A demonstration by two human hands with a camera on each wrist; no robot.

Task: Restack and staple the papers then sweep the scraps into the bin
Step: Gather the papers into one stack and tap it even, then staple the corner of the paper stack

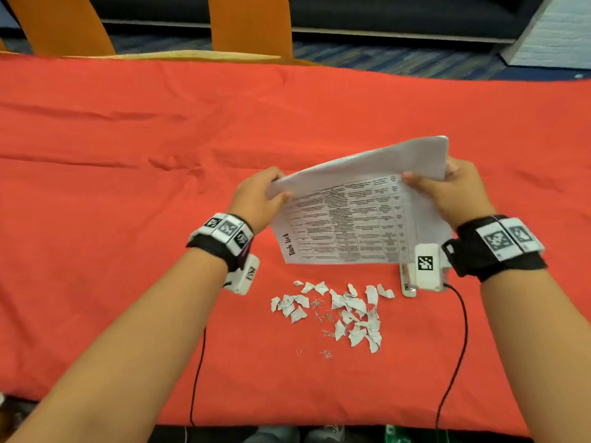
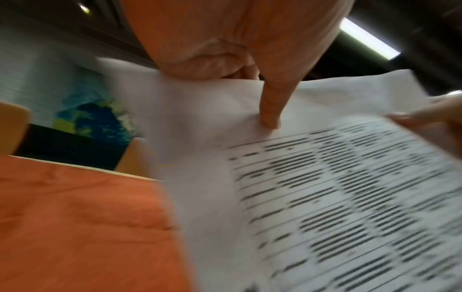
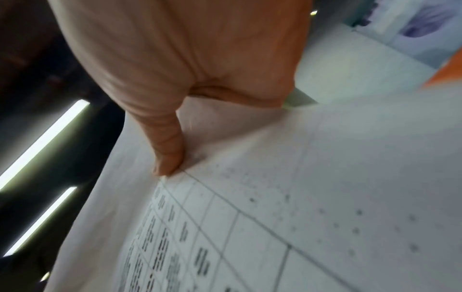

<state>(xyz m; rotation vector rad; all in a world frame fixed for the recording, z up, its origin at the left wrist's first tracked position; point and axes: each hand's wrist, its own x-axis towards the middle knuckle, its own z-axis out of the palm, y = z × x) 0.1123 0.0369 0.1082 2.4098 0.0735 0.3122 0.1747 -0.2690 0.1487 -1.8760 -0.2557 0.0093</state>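
A stack of printed papers (image 1: 351, 219) with a table and a "Task list" heading is held up, tilted, above the red tablecloth (image 1: 128, 187). My left hand (image 1: 259, 196) pinches the stack's left edge, thumb on the printed side (image 2: 271, 110). My right hand (image 1: 447, 190) pinches the right edge, thumb on the top sheet (image 3: 170, 156). Torn paper scraps (image 1: 339, 311) and loose staples (image 1: 324, 318) lie scattered on the cloth below the stack. A small white stapler (image 1: 407, 282) lies right of the scraps, partly hidden by my right wrist camera.
Two orange chair backs (image 1: 249, 24) stand beyond the table's far edge. Cables (image 1: 454, 362) run from both wrists down to the near edge. No bin shows in any view.
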